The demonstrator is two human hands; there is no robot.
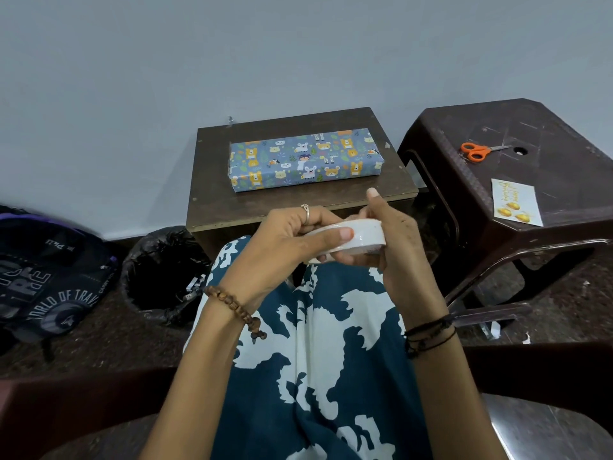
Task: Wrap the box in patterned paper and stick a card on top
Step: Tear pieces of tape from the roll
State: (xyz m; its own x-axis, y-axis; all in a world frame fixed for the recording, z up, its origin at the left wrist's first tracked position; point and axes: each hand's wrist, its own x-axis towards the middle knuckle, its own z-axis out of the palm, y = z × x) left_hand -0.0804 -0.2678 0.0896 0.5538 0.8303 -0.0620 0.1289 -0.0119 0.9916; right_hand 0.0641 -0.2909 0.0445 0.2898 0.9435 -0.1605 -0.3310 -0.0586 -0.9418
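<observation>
here, the wrapped box (305,160) lies flat on the small wooden table (219,207), beyond and apart from both hands, which are raised over the lap. the left hand (285,247) grasps a white tape roll (351,240), its thumb pressed on the roll's outer face and its fingers curled beneath. the right hand (394,237) clasps the roll's far side (its fingertips are hidden behind the roll). the card (515,207) rests on the brown plastic stool (564,134) to the right, well apart from the hands, near orange-handled scissors (477,151).
</observation>
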